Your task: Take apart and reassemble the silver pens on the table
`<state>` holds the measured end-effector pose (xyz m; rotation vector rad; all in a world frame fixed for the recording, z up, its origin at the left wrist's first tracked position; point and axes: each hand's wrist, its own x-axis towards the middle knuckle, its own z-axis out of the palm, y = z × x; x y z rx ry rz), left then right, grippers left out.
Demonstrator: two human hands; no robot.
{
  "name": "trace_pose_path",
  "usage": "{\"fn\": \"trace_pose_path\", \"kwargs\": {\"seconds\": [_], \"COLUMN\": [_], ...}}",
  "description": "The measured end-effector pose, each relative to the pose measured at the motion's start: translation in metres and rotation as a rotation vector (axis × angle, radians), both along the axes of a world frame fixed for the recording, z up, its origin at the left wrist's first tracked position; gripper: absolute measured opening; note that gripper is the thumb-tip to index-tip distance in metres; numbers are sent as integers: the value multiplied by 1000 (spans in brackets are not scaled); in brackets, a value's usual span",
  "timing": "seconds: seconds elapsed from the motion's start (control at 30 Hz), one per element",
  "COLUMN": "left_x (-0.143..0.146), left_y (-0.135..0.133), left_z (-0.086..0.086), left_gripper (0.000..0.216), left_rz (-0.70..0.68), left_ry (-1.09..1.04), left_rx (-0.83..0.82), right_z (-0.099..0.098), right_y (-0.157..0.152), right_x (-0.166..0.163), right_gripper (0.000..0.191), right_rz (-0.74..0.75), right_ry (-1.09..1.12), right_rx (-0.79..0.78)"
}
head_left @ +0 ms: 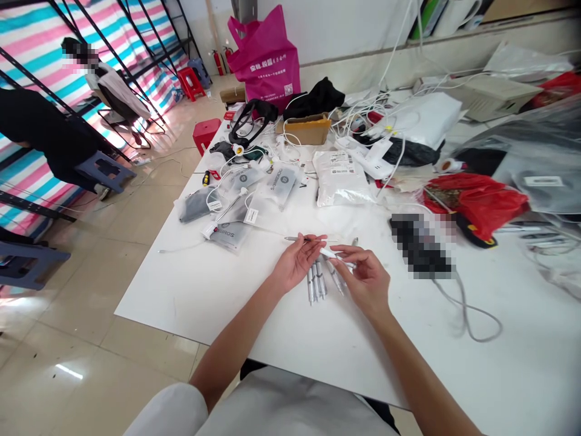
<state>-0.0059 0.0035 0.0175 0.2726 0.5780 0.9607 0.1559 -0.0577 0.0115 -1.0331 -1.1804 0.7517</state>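
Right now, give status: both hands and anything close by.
Right hand pinching small white piece. Left hand alongside, palm upturned, hold unclear. Silvery pen-like sticks lying close to both.

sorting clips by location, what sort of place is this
Probably a small workshop or packing room: a cluttered white table holds printed plastic pouches, and plain plastic stools stand about on the floor nearby.

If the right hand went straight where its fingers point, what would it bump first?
Probably the left hand, just past the white piece that the right hand pinches, though depth is unclear.
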Motion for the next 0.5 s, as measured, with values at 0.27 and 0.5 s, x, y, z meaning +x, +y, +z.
{"fn": "trace_pose_path", "kwargs": {"seconds": [0.27, 0.5], "left_x": [1, 0], "left_y": [-2, -2], "left_z": [-1, -2], "left_gripper": [27, 26], "left_rz": [-23, -17], "left_ry": [2, -11], "left_rx": [28, -9], "right_z": [1, 2], "right_y": [-7, 5], "right_x": [-1, 40], "right_gripper": [31, 34], "right_rz": [2, -475], "right_ry": [-363, -710], "right_rx": [-83, -72]}}
